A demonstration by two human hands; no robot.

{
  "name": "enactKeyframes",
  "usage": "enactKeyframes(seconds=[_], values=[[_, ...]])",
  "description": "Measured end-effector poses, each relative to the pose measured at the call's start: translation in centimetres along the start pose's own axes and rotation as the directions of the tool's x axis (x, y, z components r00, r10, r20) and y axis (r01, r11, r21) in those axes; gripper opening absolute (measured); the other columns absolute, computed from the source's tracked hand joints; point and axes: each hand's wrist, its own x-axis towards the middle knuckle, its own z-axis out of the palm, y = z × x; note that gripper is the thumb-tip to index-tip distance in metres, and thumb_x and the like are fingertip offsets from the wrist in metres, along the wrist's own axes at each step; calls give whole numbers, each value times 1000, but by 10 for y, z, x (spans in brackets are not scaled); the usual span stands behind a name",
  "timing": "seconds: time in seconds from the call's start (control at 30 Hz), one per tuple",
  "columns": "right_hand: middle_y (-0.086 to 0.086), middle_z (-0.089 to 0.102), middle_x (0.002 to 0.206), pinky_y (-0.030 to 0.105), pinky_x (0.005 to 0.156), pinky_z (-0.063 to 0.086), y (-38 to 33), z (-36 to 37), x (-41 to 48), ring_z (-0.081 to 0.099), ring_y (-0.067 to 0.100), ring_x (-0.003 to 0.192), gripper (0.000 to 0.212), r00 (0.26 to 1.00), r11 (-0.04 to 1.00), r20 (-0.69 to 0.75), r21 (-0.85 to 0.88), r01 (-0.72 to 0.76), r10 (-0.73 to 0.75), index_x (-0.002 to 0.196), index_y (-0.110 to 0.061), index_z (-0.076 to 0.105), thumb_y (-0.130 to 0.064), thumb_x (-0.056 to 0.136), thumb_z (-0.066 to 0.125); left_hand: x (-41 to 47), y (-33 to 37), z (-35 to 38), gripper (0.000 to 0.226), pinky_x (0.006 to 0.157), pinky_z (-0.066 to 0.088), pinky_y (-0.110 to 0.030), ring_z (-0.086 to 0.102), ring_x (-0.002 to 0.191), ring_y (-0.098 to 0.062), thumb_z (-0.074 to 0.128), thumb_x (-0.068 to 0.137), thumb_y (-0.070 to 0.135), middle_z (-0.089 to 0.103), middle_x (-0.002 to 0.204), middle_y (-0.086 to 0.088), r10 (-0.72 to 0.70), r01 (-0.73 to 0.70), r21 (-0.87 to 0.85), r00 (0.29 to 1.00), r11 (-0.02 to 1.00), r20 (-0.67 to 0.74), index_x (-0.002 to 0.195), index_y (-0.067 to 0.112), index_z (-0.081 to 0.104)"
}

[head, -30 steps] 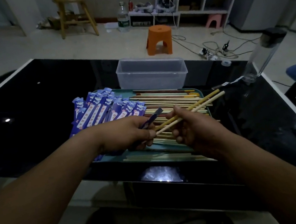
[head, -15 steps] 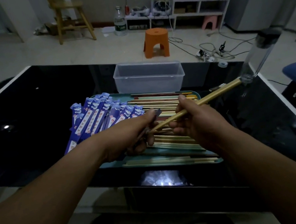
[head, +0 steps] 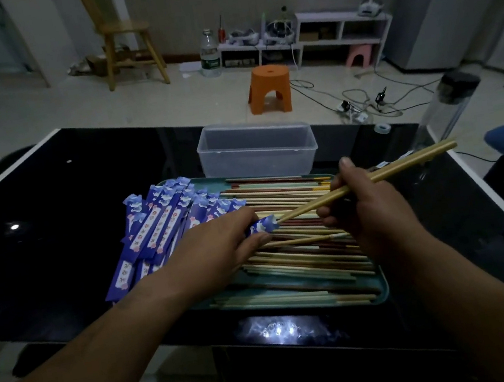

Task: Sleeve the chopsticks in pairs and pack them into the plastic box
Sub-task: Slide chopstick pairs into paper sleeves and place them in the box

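1. The left hand (head: 219,245) pinches the open end of a blue sleeve (head: 261,226) between its fingers (head: 238,216).
2. The right hand (head: 369,211) grips a chopstick pair (head: 399,167), tips at the sleeve's mouth.
3. The plastic box (head: 258,156) stands on the desk (head: 67,220), just behind the tray (head: 381,289) of loose chopsticks (head: 304,258).

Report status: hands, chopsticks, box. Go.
Left hand pinches blue sleeve. Right hand grips chopstick pair, tips at sleeve mouth. Plastic box open, nothing visible inside. Nothing in the way.
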Motion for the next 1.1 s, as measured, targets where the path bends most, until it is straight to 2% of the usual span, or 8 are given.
enactKeyframes(seconds=[0.17, 0.43, 0.6, 0.67, 0.73, 0.83, 0.93, 1.1], values=[[11, 62, 71, 34, 62, 56, 0, 2, -1, 67, 25, 68, 36, 1000, 1000, 10, 2, -14, 14, 93, -10, 58, -44, 105, 53, 0, 5, -2, 23, 57, 29, -18, 50, 71, 0, 47, 99, 59, 53, 77, 15, 25, -23, -81, 999, 996, 33, 105, 36, 49], [4, 59, 66, 28, 53, 47, 14, 17, -7, 58, 17, 60, 35, 995, 995, 91, -86, -41, 49, 89, -13, 58, -43, 105, 53, 0, 11, -1, 17, 60, 35, -23, 54, 74, 1, 53, 99, 55, 55, 77, 16, 46, -40, -188, 999, 981, 28, 104, 38, 51], [-2, 53, 64, 25, 47, 33, 42, 38, -10, 41, 11, 53, 42, 956, 976, 249, -186, -111, 156, 102, -18, 73, -57, 96, 58, 4, 17, 8, 6, 73, 49, -32, 58, 79, 0, 58, 103, 37, 64, 89, 17, 33, 31, -441, 990, 897, 137, 106, 32, 59], [0, 55, 71, 25, 48, 35, 41, 35, -6, 43, 11, 55, 56, 955, 968, 202, -169, -185, 218, 110, -20, 72, -69, 85, 60, 5, 12, 7, 7, 70, 44, -32, 52, 71, -1, 60, 103, 32, 60, 80, 14, 20, 71, -485, 984, 872, 179, 96, 28, 59], [1, 53, 74, 27, 50, 37, 32, 23, 1, 46, 11, 58, 60, 978, 974, 24, -98, -206, 209, 114, -19, 69, -72, 89, 56, 7, 5, 3, 15, 67, 42, -36, 47, 67, -7, 61, 102, 33, 57, 77, 1, -15, 109, -451, 978, 886, 207, 93, 21, 59], [2, 54, 80, 28, 51, 42, 16, 1, 9, 51, 11, 59, 37, 984, 997, -174, -65, -46, 35, 112, -15, 63, -49, 105, 51, 8, -2, -1, 19, 67, 42, -36, 47, 68, -7, 61, 102, 33, 59, 81, -4, -33, 136, -429, 971, 893, 238, 97, 15, 62], [6, 58, 80, 27, 49, 47, 17, 0, 9, 57, 13, 58, 22, 991, 972, -125, -234, 11, -41, 100, -12, 63, -29, 108, 50, 8, -1, -1, 18, 67, 42, -31, 48, 68, -5, 61, 102, 35, 57, 79, 4, -25, 123, -401, 970, 908, 242, 97, 18, 61], [4, 63, 69, 32, 53, 47, 24, 9, 2, 58, 18, 57, 34, 1000, 930, 7, -367, -14, 18, 101, -12, 67, -38, 108, 48, 8, -2, -3, 17, 73, 47, -38, 56, 75, -15, 60, 102, 38, 62, 86, -1, -28, 117, -372, 972, 921, 234, 101, 20, 62]])
